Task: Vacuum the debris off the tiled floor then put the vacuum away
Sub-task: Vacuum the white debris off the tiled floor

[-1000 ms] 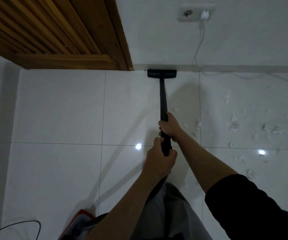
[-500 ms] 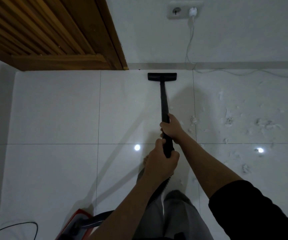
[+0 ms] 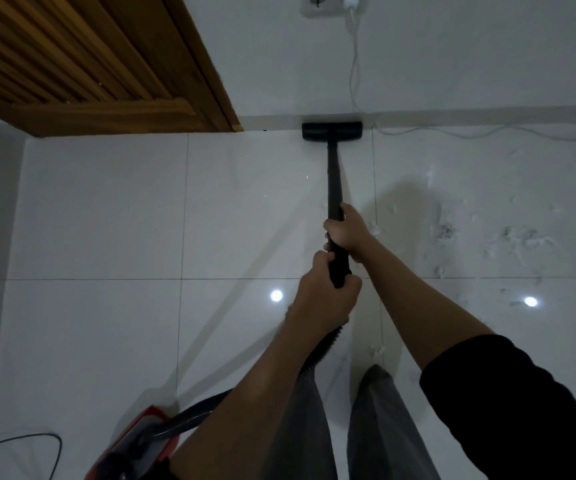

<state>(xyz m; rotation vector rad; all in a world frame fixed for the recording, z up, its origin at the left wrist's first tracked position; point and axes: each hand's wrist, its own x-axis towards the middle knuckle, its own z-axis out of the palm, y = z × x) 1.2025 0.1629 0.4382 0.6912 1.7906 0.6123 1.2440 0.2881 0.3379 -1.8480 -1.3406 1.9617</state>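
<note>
Both hands are wrapped around the black vacuum wand, the right hand ahead of the left hand. Far ahead of them the nozzle sits against the wall. The debris lies off to the right hand's side, so each stroke should probably shift rightward, nozzle flat on the tiles.

Both hands on vacuum wand — nozzle at wall
</note>
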